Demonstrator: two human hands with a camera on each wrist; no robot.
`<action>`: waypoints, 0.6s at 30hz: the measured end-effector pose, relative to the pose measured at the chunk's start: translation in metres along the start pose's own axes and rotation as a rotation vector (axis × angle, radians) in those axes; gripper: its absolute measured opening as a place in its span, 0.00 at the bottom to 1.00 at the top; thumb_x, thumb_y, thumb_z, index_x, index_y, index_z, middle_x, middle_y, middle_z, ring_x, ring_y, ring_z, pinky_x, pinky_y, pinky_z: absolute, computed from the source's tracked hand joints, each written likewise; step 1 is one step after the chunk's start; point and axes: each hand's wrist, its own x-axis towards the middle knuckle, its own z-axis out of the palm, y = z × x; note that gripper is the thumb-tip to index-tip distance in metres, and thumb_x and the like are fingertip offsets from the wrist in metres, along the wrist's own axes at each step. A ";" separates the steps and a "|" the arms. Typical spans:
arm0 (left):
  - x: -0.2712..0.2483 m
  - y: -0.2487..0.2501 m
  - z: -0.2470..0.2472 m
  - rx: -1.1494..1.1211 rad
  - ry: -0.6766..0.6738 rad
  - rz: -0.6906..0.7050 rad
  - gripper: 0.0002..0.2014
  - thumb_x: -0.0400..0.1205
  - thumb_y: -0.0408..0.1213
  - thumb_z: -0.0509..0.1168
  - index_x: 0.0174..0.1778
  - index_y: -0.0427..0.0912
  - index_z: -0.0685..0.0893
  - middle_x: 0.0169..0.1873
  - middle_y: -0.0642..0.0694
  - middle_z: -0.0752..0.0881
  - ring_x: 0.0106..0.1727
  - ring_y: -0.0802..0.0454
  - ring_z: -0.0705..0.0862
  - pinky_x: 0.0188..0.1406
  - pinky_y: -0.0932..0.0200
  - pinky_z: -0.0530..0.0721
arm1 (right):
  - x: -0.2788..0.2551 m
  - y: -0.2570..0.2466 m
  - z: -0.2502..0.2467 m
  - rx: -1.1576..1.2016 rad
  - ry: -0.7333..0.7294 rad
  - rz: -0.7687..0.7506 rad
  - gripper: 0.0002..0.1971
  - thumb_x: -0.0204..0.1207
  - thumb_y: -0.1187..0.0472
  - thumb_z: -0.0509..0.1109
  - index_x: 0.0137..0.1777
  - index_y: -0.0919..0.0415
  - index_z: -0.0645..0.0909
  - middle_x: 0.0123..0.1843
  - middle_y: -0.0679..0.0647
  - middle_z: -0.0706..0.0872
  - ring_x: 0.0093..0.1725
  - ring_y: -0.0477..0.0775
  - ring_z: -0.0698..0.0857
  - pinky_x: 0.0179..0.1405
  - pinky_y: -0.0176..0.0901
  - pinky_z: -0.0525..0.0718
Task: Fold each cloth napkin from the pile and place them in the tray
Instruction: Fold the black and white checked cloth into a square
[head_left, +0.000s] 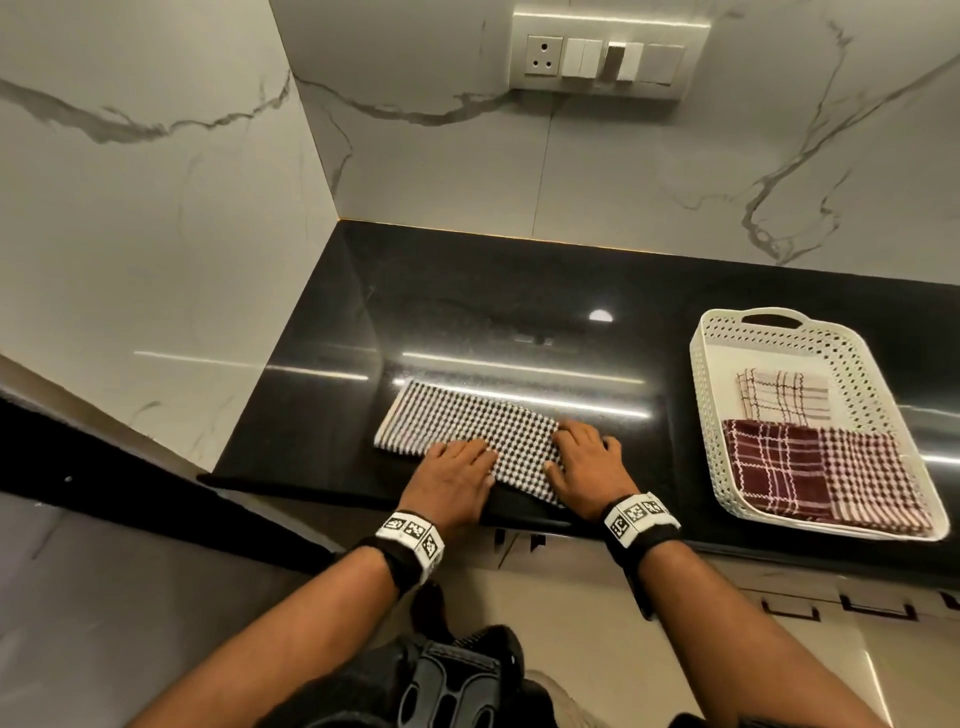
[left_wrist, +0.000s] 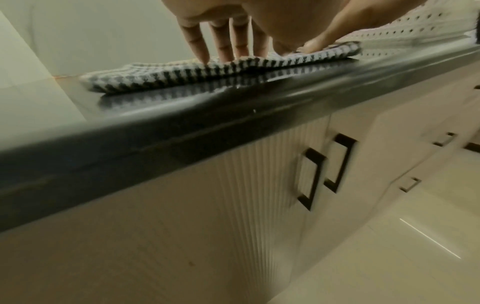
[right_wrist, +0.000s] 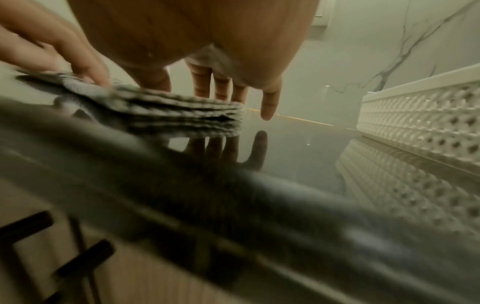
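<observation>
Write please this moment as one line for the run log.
step: folding | black-and-white napkin: on counter | left hand, right hand: flat on it | tray: three folded napkins

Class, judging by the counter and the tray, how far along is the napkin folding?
Done: three folded napkins lie in the white tray. In hand: the left hand and right hand press flat on a black-and-white checked napkin, partly folded on the black counter. Left: finish folding it and put it in the tray. No other pile shows.
</observation>
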 end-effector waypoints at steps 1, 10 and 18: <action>0.004 -0.004 -0.002 0.010 -0.014 -0.027 0.23 0.85 0.51 0.52 0.73 0.49 0.77 0.73 0.47 0.78 0.72 0.45 0.77 0.72 0.41 0.72 | -0.010 0.001 0.003 -0.027 0.035 0.000 0.23 0.82 0.42 0.59 0.72 0.52 0.72 0.76 0.53 0.71 0.75 0.57 0.70 0.73 0.64 0.66; -0.019 -0.034 0.018 -0.011 0.016 0.107 0.38 0.86 0.65 0.41 0.87 0.43 0.58 0.87 0.45 0.54 0.88 0.48 0.49 0.86 0.43 0.47 | -0.061 -0.026 0.038 -0.025 0.082 -0.254 0.40 0.77 0.37 0.65 0.85 0.54 0.61 0.86 0.55 0.61 0.85 0.58 0.58 0.84 0.66 0.55; -0.058 -0.014 0.055 -0.159 0.198 0.060 0.29 0.79 0.35 0.60 0.80 0.46 0.69 0.82 0.45 0.70 0.81 0.46 0.70 0.79 0.42 0.69 | -0.052 -0.010 0.059 0.004 0.109 -0.329 0.40 0.72 0.62 0.77 0.83 0.56 0.66 0.85 0.55 0.67 0.84 0.57 0.64 0.83 0.63 0.55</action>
